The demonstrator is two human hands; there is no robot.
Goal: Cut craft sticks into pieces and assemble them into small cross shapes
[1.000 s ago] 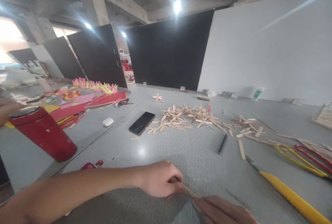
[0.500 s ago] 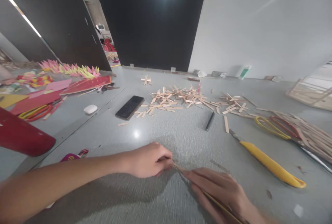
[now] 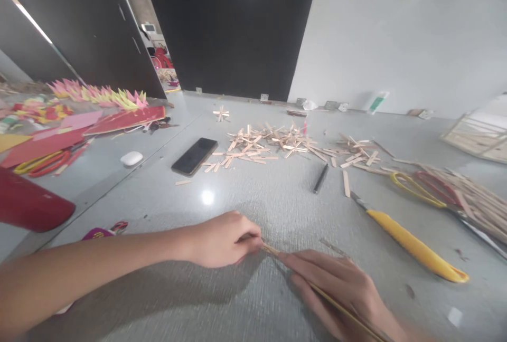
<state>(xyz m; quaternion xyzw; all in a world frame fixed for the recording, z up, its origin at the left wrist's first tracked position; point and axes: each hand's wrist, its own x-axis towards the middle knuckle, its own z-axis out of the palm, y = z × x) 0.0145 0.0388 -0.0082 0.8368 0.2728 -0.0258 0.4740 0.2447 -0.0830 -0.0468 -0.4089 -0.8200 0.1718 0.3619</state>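
Low over the grey table, my left hand (image 3: pixel 229 239) is closed, its fingers pinching the far end of a thin wooden strip (image 3: pixel 270 249). My right hand (image 3: pixel 340 286) is closed round the same strip, a short way nearer to me. The strip slants down to the lower right and passes under my right palm, coming out below the fingers. Only a short piece of it shows between the two hands. Its tip is hidden in my left fingers.
Short wooden sticks (image 3: pixel 273 141) lie heaped beyond my hands, with a phone (image 3: pixel 195 156) and a black pen (image 3: pixel 320 178) nearby. Right of me are a yellow-handled knife (image 3: pixel 415 244), scissors (image 3: pixel 439 197) and long strips (image 3: pixel 475 199). A red cylinder (image 3: pixel 34 202) stands at left.
The camera view has shifted slightly, so the table things sit a little higher and farther left. Both hands keep their hold on the strip, almost unmoved.
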